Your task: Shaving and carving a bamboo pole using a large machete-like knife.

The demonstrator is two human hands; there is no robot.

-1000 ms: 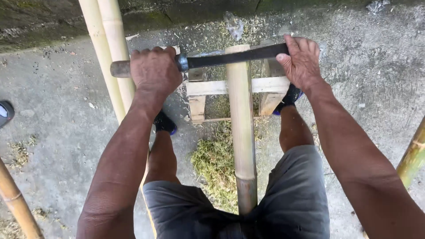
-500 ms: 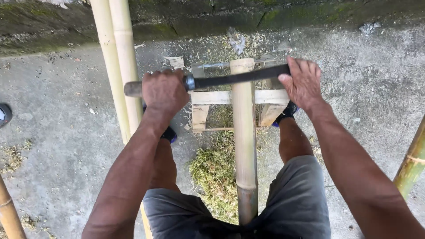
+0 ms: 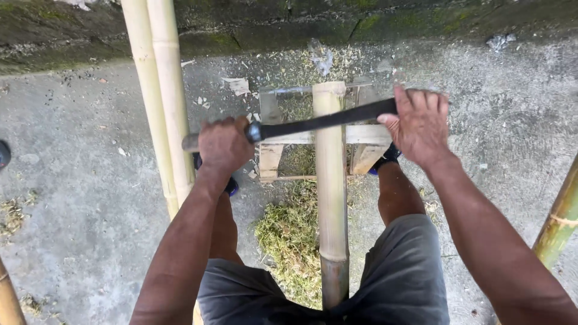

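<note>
A bamboo pole (image 3: 332,198) is being held between grey-shorted legs, running away from the body over a pile of green shavings (image 3: 291,241) on the concrete floor (image 3: 78,198). Its far end is being rested on a small wooden stand (image 3: 367,135). A dark blade (image 3: 328,120) is being laid across the pole near that far end. Its handle is being clenched in the left hand (image 3: 224,146), grip pressed together around it. The blade's other end is being pressed under the right hand (image 3: 419,125), fingers spread flat. Two pale bamboo poles (image 3: 159,102) are being leaned beside the left arm, reaching toward the mossy wall (image 3: 421,18).
</note>
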